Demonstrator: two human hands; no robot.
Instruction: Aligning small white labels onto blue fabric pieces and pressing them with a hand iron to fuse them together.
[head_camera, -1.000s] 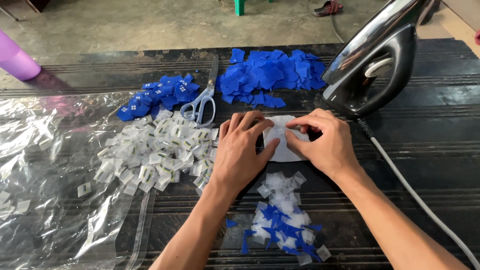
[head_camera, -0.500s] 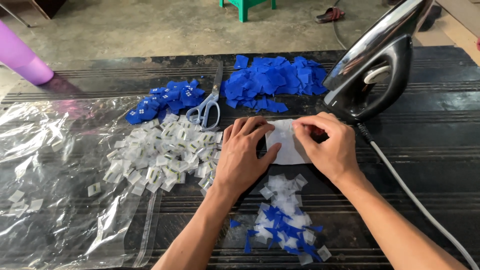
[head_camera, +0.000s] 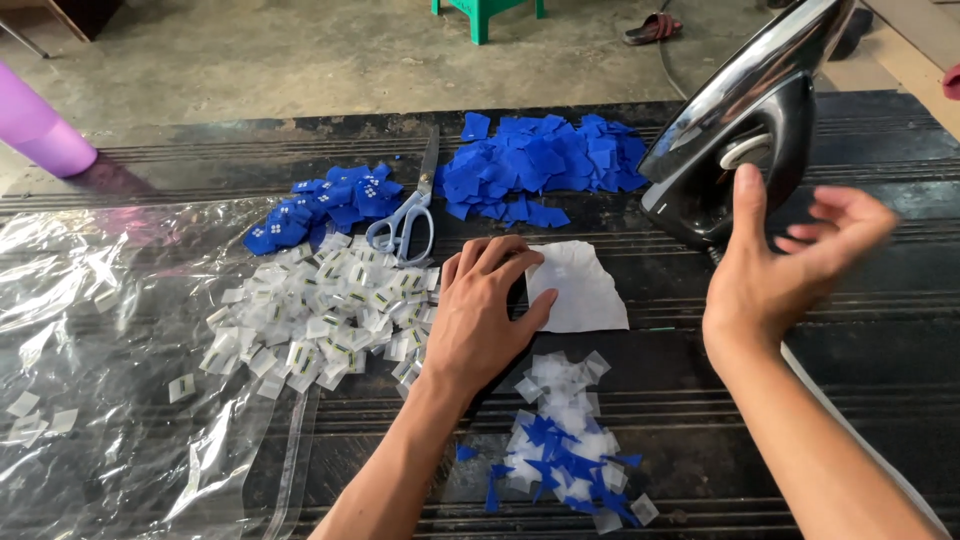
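My left hand (head_camera: 487, 315) lies flat on the dark table, its fingertips pressing the left edge of a white cloth piece (head_camera: 580, 288). My right hand (head_camera: 790, 265) is raised off the cloth, fingers spread and empty, close beside the black and silver iron (head_camera: 745, 130) that stands on its heel. Just below the cloth lies a small heap of white and blue scraps (head_camera: 570, 445).
A pile of small white labels (head_camera: 315, 320) lies to the left, with two piles of blue cloth pieces (head_camera: 545, 165) and scissors (head_camera: 410, 220) behind. Clear plastic sheeting (head_camera: 100, 330) covers the left side. The iron's white cord (head_camera: 860, 430) runs along the right. A pink cup (head_camera: 40, 130) stands far left.
My right hand has lifted off the white cloth and moved right toward the iron, opening its fingers. My left hand stays on the cloth.
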